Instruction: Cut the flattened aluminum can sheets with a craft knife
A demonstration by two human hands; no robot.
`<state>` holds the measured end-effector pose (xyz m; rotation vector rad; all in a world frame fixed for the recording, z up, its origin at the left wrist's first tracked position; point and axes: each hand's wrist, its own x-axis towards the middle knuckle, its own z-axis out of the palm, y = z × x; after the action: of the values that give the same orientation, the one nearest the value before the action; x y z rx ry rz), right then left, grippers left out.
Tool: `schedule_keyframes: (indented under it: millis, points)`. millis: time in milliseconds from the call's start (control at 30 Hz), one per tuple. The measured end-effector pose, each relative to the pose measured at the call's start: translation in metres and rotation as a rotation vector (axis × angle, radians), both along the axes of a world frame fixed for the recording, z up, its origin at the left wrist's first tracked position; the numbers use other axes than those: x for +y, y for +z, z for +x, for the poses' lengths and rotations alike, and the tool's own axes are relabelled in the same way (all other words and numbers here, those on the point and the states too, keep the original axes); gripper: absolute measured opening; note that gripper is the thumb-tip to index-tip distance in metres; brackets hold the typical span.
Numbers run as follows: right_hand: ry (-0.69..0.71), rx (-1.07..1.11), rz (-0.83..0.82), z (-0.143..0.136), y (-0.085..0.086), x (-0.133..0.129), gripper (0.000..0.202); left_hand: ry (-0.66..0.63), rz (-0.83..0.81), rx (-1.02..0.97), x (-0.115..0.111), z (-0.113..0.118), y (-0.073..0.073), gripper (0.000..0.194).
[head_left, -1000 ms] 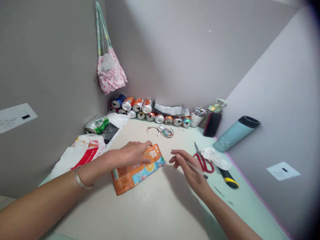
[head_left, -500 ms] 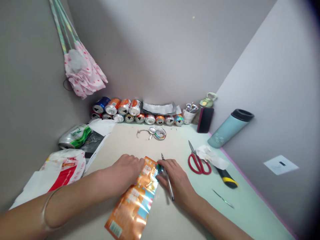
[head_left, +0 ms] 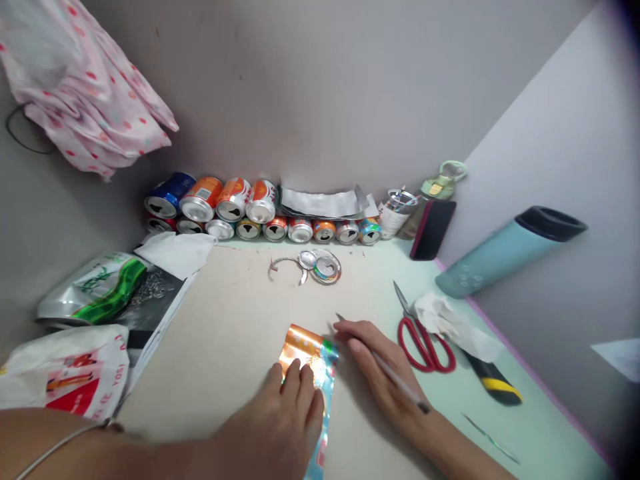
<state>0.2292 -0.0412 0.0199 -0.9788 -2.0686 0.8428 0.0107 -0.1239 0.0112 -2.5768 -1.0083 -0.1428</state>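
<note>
Now the left hand [head_left: 280, 420] presses a metal sheet [head_left: 303, 339]; the right hand [head_left: 389, 350] grips a pen [head_left: 400, 384]. It's probably light, bendy, slippery: hold the sheet's edges

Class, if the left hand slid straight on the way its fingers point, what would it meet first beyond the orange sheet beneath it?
Probably the loose metal pieces, ahead of the left hand beyond the orange sheet, though depth is unclear and the pen tip is close on the right.
</note>
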Motion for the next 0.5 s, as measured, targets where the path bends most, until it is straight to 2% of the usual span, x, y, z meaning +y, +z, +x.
schedule_keyframes:
  millis: [133, 333, 400, 500]
  points:
    - [0.015, 0.038, -0.079, -0.007, 0.010, -0.005, 0.026, 0.037, 0.111, -0.037, -0.005, 0.000, -0.008, 0.030]
    - [-0.037, 0.049, -0.070, -0.015, -0.005, -0.015, 0.009, 0.085, 0.089, -0.049, -0.006, 0.005, -0.013, 0.031]
    - [-0.046, 0.007, -0.037, -0.015, -0.007, -0.017, 0.010, 0.100, 0.101, -0.080, -0.006, 0.007, -0.018, 0.032]
    - [-0.067, -0.040, -0.034, -0.015, -0.007, -0.017, 0.013, 0.130, 0.136, -0.113, -0.005, 0.009, -0.025, 0.022]
